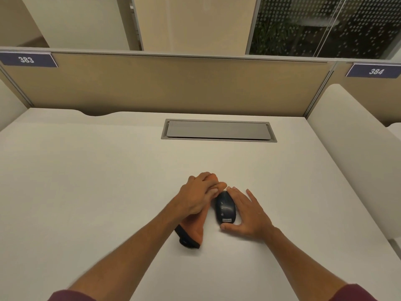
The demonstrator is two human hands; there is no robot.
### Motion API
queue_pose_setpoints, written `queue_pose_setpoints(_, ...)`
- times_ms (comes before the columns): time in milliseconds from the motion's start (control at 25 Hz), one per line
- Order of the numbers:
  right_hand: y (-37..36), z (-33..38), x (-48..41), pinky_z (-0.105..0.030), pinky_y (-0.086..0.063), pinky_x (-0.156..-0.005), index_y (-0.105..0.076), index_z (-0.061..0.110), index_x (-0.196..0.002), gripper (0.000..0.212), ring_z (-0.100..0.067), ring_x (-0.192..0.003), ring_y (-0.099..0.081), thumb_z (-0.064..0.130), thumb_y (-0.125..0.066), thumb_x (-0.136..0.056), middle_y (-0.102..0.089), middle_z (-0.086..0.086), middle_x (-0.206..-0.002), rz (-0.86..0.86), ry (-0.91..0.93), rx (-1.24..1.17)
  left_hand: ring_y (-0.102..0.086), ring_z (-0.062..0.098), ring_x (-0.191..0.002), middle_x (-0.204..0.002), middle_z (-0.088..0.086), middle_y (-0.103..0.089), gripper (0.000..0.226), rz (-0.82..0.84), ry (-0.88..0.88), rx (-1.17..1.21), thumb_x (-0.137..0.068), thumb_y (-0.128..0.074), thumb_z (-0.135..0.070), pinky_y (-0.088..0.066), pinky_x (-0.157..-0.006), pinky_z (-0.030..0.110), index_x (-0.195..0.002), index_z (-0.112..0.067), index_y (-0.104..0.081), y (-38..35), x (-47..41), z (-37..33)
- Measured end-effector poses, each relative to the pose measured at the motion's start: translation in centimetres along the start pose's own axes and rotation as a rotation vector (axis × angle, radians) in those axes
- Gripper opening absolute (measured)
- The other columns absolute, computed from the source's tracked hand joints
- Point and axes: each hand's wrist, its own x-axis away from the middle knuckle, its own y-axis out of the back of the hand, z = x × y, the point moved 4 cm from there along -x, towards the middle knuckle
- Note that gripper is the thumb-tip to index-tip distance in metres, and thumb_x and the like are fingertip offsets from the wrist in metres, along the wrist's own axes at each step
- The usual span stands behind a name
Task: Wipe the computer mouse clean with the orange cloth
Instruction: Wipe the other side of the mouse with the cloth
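The mouse (225, 207) lies on the desk (86, 181), long axis pointing away from the person, between both hands; right hand (245, 211) cups it half-open, left hand (196, 197) grips the cloth (196, 227) just left of it

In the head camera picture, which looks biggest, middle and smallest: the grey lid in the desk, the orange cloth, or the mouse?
1. Grey lid in the desk, clearly the biggest, though it lies farthest away.
2. Orange cloth, but the left hand covers part of it, so this is less sure.
3. Mouse, the smallest showing.
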Motion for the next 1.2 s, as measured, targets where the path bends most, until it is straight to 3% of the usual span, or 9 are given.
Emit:
queue_pose_setpoints(200,-0.1,0.0,-0.2,-0.041,-0.001,-0.124,-0.010,0.030,-0.155,0.108,0.002,-0.148,-0.004,0.087,-0.049,-0.073,-0.021,0.012,-0.161,0.005,0.006,-0.012,-0.034,0.031,-0.135,-0.158,-0.001,-0.027,0.039,0.000,0.123,0.008,-0.106,-0.032,-0.041,-0.037,-0.107,0.047,-0.144,-0.041,-0.042,-2.1,1.2,-2.3)
queue_pose_setpoints(560,-0.1,-0.1,0.0,-0.043,-0.003,-0.124,-0.014,0.022,-0.156,0.109,-0.002,-0.149,-0.007,0.085,-0.050,-0.075,-0.021,0.009,-0.161,-0.017,0.011,0.005,-0.039,0.025,-0.130,-0.160,-0.005,-0.023,0.039,-0.109,-0.045,-0.048,-0.105,-0.031,-0.043,-0.044,-0.095,0.037,-0.143,-0.052,-0.034,-4.5,6.9,-1.4)
queue_pose_setpoints(720,-0.2,-0.1,-0.1,-0.044,-0.003,-0.124,-0.013,0.024,-0.155,0.110,-0.003,-0.149,-0.008,0.087,-0.049,-0.073,-0.021,0.008,-0.162,-0.010,0.009,-0.008,-0.039,0.022,-0.132,-0.160,-0.007,-0.025,0.041,-0.279,0.097,0.115,-0.105,-0.034,-0.041,-0.044,-0.100,0.038,-0.146,-0.046,-0.037,-3.9,6.2,-1.0)
queue_pose_setpoints(800,-0.3,-0.2,-0.2,-0.045,-0.004,-0.124,-0.011,0.029,-0.155,0.108,-0.002,-0.149,-0.008,0.087,-0.050,-0.072,-0.021,0.010,-0.161,-0.002,0.005,-0.022,-0.036,0.026,-0.134,-0.160,-0.005,-0.022,0.043,-0.275,0.146,0.120,-0.106,-0.031,-0.042,-0.044,-0.103,0.042,-0.148,-0.048,-0.032,-3.3,4.4,-1.6)
queue_pose_setpoints(920,-0.3,-0.2,-0.3,-0.046,-0.005,-0.124,-0.013,0.038,-0.152,0.102,0.002,-0.148,-0.008,0.086,-0.053,-0.071,-0.023,0.015,-0.160,-0.013,-0.001,-0.055,-0.034,0.033,-0.135,-0.162,0.001,-0.018,0.042,-0.159,0.062,-0.032,-0.105,-0.033,-0.040,-0.042,-0.103,0.047,-0.146,-0.048,-0.032,-3.6,2.9,-2.8)
queue_pose_setpoints(1040,-0.5,-0.3,-0.3,-0.046,-0.006,-0.124,-0.013,0.036,-0.153,0.103,0.004,-0.148,-0.005,0.087,-0.052,-0.071,-0.022,0.014,-0.160,-0.015,-0.004,-0.034,-0.036,0.039,-0.132,-0.163,0.005,-0.014,0.052,-0.156,-0.010,-0.128,-0.099,-0.050,-0.034,-0.045,-0.097,0.049,-0.144,-0.049,-0.031,-4.3,3.9,-2.6)
queue_pose_setpoints(1200,-0.4,-0.3,-0.1,-0.043,-0.003,-0.124,-0.008,0.033,-0.154,0.108,0.005,-0.147,-0.003,0.087,-0.051,-0.072,-0.021,0.012,-0.161,-0.017,-0.026,-0.028,-0.036,0.043,-0.133,-0.164,0.011,-0.009,0.056,-0.180,-0.103,-0.212,-0.099,-0.045,-0.023,-0.046,-0.095,0.052,-0.145,-0.050,-0.027,-5.2,5.8,-2.3)
